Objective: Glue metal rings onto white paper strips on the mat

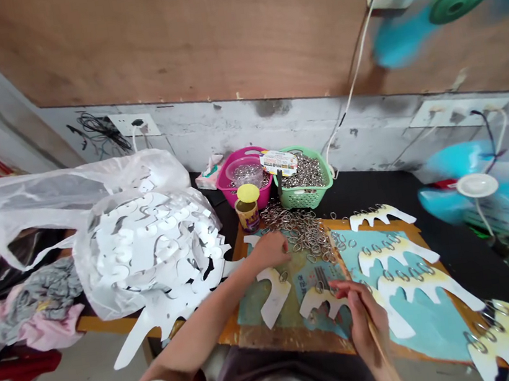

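Note:
My right hand (pixel 365 319) is closed around a thin wooden stick (pixel 375 338), its fingertips above a white toothed cutout (pixel 314 300) that has metal rings on it. My left hand (pixel 269 250) is closed, fingers curled, at the left edge of a loose pile of metal rings (pixel 309 233); what its fingers pinch, if anything, is hidden. Just below that hand lies another white cutout (pixel 275 297) with a ring at its upper end. To the right, several cutouts with rows of rings and yellowish stains, such as this one (pixel 398 253), rest on blue sheets (pixel 442 331).
Behind the rings stand an open tin (pixel 247 215), a pink basket (pixel 223 185) and a green basket (pixel 307 197) of rings. A plastic bag of white cutouts (pixel 149 242) fills the left side. Two blue-bladed fans (pixel 477 185) are at right; cloths (pixel 49 305) lie far left.

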